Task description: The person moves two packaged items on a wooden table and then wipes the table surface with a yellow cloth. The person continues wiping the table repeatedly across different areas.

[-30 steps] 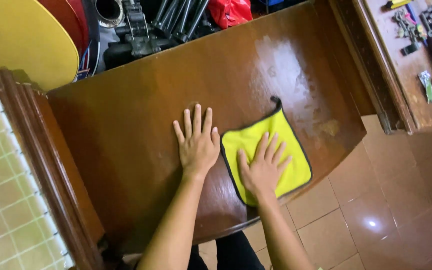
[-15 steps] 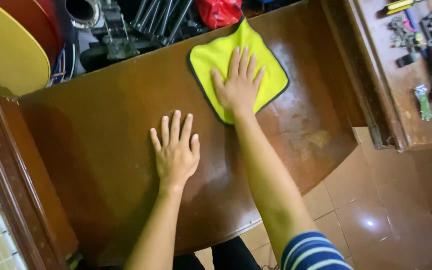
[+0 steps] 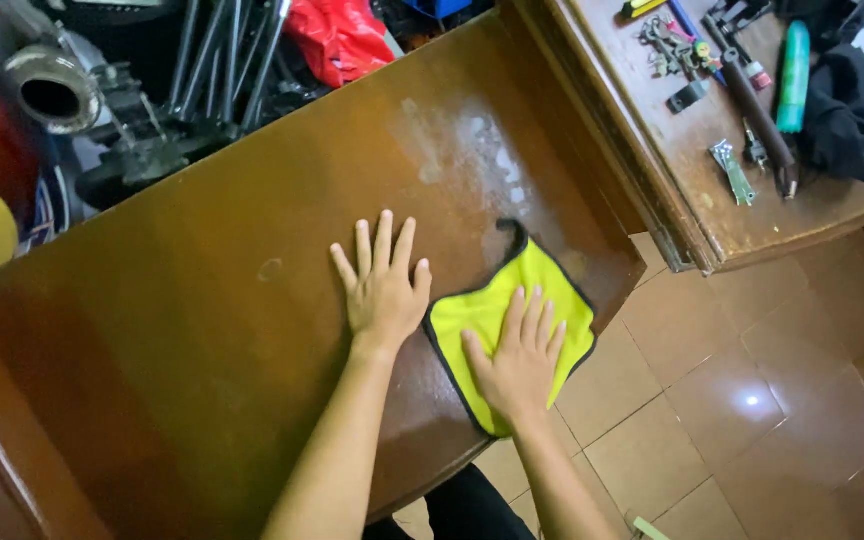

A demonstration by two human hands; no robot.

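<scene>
Right hand (image 3: pixel 522 360) flat, fingers spread, palm pressing yellow cloth (image 3: pixel 508 318) at tabletop's 5 o'clock corner; the cloth's near corner overhangs the edge. Left hand (image 3: pixel 382 285) flat, fingers splayed wide on bare wooden table (image 3: pixel 202 330), just beside cloth at its 9 o'clock. Open surface toward 12 and 9 o'clock.

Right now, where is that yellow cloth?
In the head view, the yellow cloth lies flat at the wooden table's near right edge, under the right hand, just right of the left hand.
</scene>
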